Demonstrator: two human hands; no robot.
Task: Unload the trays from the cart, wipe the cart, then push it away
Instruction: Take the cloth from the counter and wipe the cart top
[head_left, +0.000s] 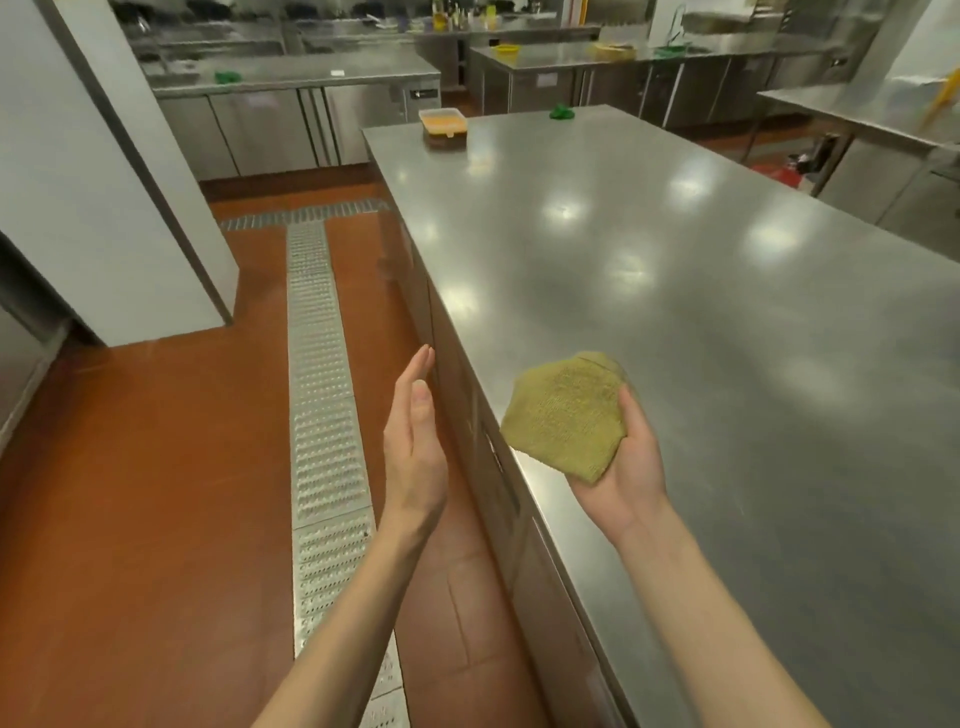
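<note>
At right center I see a steel table (675, 270). Near its far left corner sit stacked tubs (444, 129), the top one orange inside; a green rag (562, 112) lies at the far edge. A metal drain grate (324, 415) crosses the brown floor (130, 493), lower left.

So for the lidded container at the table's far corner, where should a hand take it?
Grip the lidded container across its two long side walls just under the lid, coming from above. It sits flat and upright by the steel table's far-left corner, nothing crowding it.
</note>
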